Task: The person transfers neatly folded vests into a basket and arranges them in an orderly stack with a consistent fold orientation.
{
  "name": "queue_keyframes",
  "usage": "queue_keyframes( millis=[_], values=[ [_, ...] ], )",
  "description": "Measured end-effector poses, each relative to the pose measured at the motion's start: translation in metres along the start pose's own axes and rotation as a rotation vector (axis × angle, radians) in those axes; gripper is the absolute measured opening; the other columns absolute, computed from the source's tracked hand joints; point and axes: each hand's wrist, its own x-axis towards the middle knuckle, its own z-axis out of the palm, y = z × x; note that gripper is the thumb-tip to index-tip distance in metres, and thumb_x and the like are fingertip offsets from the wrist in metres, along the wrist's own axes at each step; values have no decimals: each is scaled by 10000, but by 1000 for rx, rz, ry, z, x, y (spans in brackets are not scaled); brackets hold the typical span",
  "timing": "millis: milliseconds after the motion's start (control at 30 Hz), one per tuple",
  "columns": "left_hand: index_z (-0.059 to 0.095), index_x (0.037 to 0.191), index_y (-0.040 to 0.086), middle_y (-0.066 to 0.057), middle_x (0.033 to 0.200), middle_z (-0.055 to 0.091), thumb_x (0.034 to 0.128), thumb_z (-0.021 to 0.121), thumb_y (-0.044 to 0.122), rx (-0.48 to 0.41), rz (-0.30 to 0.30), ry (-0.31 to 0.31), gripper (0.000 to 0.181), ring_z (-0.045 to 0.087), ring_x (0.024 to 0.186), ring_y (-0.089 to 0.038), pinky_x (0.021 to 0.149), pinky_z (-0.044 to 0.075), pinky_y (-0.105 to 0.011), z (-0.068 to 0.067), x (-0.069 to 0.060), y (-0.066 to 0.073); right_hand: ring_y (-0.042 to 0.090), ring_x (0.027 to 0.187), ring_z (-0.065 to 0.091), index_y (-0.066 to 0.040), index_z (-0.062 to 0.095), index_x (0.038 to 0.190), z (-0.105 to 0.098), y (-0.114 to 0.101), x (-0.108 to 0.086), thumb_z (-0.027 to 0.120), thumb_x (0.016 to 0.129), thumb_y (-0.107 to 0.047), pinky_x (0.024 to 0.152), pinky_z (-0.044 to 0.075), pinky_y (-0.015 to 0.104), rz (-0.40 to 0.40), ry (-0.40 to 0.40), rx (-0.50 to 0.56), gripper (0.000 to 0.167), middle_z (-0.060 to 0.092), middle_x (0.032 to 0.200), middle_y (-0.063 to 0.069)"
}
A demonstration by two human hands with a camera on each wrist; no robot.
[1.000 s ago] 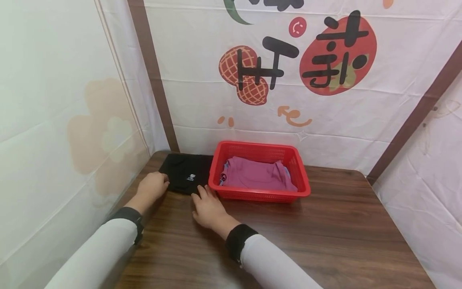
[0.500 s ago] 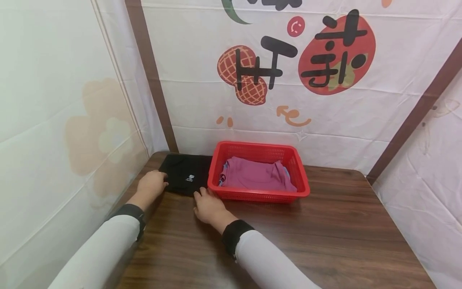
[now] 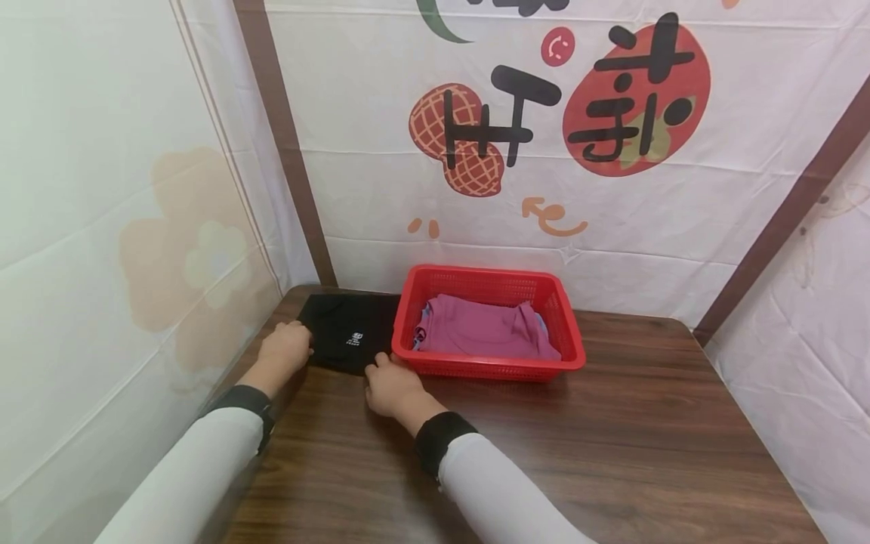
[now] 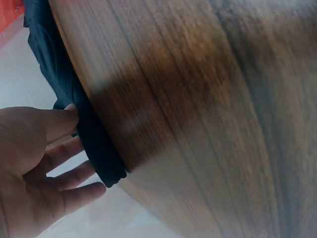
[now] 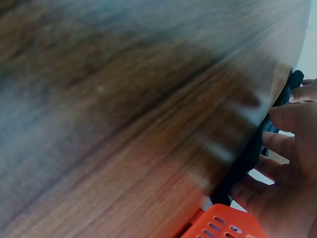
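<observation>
A folded black garment (image 3: pixel 343 332) with a small white print lies flat at the table's far left, against the red basket. My left hand (image 3: pixel 285 349) pinches its left end near the front corner. The left wrist view shows the thumb on the front edge of the black garment (image 4: pixel 62 64) and the fingers (image 4: pixel 74 176) at its end. My right hand (image 3: pixel 394 387) pinches the front edge near the basket corner; in the right wrist view the thumb and spread fingers (image 5: pixel 280 144) meet the black cloth (image 5: pixel 247 158). The fingertips are partly hidden.
The red plastic basket (image 3: pixel 489 369) stands right of the garment, near the back wall. Inside lies a folded pink garment (image 3: pixel 482 326), with blue cloth showing at its sides. A fabric wall (image 3: pixel 224 189) rises close on the left. Wooden tabletop (image 3: pixel 612 423) extends right and in front.
The black garment has shifted slightly toward me and left. My right hand's fingers have drawn in at its front edge. The left hand has moved only slightly; the basket stays put.
</observation>
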Motion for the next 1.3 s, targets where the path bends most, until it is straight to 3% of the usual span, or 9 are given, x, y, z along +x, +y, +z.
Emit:
queue_keyframes(
  millis=[233, 400, 767, 1300],
  values=[
    [720, 1026, -20, -281, 1098, 688, 937, 705, 118, -36, -4, -76, 165, 655, 1055, -470, 836, 560, -595, -5, -2, -1, 193, 1098, 525, -203, 662, 1307, -1, -3, -2, 615, 980, -376, 972, 490, 317, -14, 9, -21, 373, 579, 1228, 9],
    [702, 1046, -32, -274, 1095, 684, 937, 703, 106, -46, 4, -98, 176, 652, 1056, -467, 852, 553, -586, -6, -6, -3, 210, 1125, 516, -213, 651, 1325, 1, -6, -3, 624, 975, -395, 1005, 486, 346, -9, 6, -19, 395, 576, 1253, 7],
    [726, 1021, 3, -219, 1045, 715, 912, 735, 158, -109, -11, -39, 190, 663, 1013, -450, 833, 544, -592, -3, -18, -12, 222, 1136, 511, -236, 660, 1315, 0, -12, -9, 633, 958, -396, 995, 491, 371, -5, 10, -31, 392, 588, 1261, 4],
    [722, 999, 1, -204, 1018, 720, 875, 757, 139, -98, 4, -65, 189, 670, 995, -432, 847, 543, -573, -9, -24, -11, 207, 1096, 534, -246, 682, 1283, -8, -14, -15, 656, 950, -410, 950, 518, 361, -28, -12, -1, 372, 611, 1226, -16]
  ],
)
